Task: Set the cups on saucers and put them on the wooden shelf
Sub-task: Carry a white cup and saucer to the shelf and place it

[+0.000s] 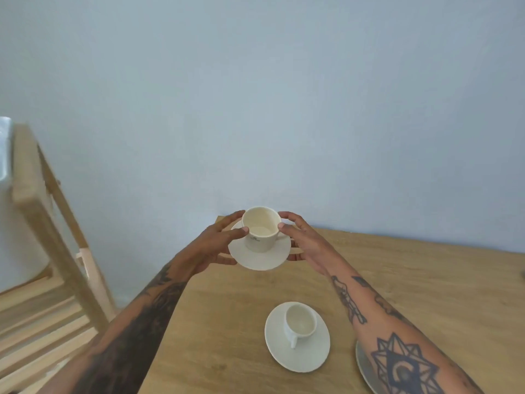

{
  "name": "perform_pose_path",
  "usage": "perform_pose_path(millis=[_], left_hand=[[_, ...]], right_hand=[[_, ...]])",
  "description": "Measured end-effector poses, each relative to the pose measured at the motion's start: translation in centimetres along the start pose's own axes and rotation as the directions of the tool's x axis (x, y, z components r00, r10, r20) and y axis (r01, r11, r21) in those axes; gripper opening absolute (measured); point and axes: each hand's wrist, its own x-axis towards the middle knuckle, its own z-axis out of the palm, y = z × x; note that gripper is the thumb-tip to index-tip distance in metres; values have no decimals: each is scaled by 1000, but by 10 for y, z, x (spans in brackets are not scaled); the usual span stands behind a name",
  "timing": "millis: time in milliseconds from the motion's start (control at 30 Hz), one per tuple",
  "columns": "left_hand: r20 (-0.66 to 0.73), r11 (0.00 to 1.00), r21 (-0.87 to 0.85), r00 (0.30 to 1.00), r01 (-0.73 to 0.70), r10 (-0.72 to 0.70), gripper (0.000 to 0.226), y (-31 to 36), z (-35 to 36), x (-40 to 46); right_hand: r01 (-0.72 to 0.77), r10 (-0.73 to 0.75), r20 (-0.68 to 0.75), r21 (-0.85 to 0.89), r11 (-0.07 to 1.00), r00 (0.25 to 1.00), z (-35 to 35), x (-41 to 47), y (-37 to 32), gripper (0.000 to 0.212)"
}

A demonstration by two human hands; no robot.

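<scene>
A white cup (260,228) stands on a white saucer (260,258), lifted above the far left corner of the wooden table (227,336). My left hand (216,245) grips the saucer's left rim, thumb against the cup. My right hand (302,241) holds the right rim, thumb also touching the cup. A second white cup (300,322) sits on its own saucer (287,356) on the table nearer to me, handle pointing toward me. The wooden shelf (56,280) with slatted boards stands to the left of the table.
A grey plate (365,368) lies at the table's near right, partly hidden under my right forearm. A pale blue wall rises behind the table. A white object (17,237) stands on the shelf at the far left.
</scene>
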Motion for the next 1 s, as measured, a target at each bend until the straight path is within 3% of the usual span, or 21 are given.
perform_pose_path(millis=[267, 467, 767, 1000], left_hand=[[9, 990, 51, 991, -135, 135, 52, 83, -8, -67], [-66, 988, 31, 986, -154, 156, 47, 102, -7, -138], [-294, 992, -61, 952, -113, 90, 39, 52, 0, -271], [-476, 995, -77, 879, -70, 25, 46, -4, -3, -388]], right_hand=[[124, -127, -48, -61, 990, 991, -3, -61, -86, 25], [179, -177, 39, -74, 981, 983, 9, -106, -117, 23], [234, -198, 261, -116, 965, 945, 75, -176, -107, 26], [236, -159, 464, -114, 965, 871, 158, -227, -78, 24]])
